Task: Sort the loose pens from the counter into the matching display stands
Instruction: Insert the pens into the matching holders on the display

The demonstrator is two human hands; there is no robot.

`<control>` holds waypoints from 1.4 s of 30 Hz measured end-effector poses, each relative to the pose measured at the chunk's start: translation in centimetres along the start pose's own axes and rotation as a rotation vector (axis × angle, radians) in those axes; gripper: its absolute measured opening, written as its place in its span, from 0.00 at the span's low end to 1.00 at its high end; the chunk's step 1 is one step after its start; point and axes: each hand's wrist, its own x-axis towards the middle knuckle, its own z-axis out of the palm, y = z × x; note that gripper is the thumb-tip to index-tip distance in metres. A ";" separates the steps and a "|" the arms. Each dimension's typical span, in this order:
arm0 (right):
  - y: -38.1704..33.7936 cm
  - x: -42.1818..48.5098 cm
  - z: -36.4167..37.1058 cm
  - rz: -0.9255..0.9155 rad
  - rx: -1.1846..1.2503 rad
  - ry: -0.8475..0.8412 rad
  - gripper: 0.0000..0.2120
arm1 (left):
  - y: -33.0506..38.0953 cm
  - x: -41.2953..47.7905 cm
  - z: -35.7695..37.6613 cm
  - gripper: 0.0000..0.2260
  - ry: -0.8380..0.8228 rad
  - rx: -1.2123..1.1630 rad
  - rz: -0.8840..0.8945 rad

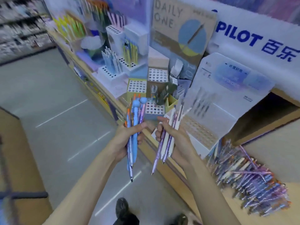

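2 bundles are being held upright: blue and orange pens (135,111) are being gripped in the curled left hand (126,140), purple and white pens (169,143) in the curled right hand (177,140); loose pens (253,181) are being borne, heaped, by the counter (276,153) rightward.

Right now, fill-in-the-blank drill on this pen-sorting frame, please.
1. The left hand grips a bunch with one thick ____ pen.
2. The right hand holds pens coloured white and ____.
3. The white banner reads ____ in blue letters.
4. The loose pen heap lies on the counter to the person's ____.

Missing: blue; purple; PILOT; right.
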 end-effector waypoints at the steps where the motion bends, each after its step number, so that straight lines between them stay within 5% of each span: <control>1: 0.7 0.8 1.3 -0.005 -0.035 0.003 0.10 | 0.8 0.1 -1.8 0.13 0.010 -0.015 0.009; 20: 6.6 19.8 19.5 -0.020 -0.096 0.014 0.10 | 12.4 10.0 -20.2 0.16 0.159 -0.051 0.044; 26: 4.0 27.2 21.5 0.075 -0.178 -0.213 0.15 | 18.9 17.3 -23.0 0.13 0.186 0.067 0.130; 29: 2.9 30.4 22.5 0.132 -0.254 -0.309 0.15 | 22.4 21.3 -23.4 0.03 0.139 0.091 0.182; 35: 2.1 35.6 24.6 0.127 -0.325 -0.213 0.14 | 26.0 28.5 -24.1 0.13 0.106 0.170 0.163; 42: 3.0 40.0 25.9 -0.007 -0.297 0.012 0.19 | 29.0 36.1 -24.4 0.06 -0.014 0.113 0.087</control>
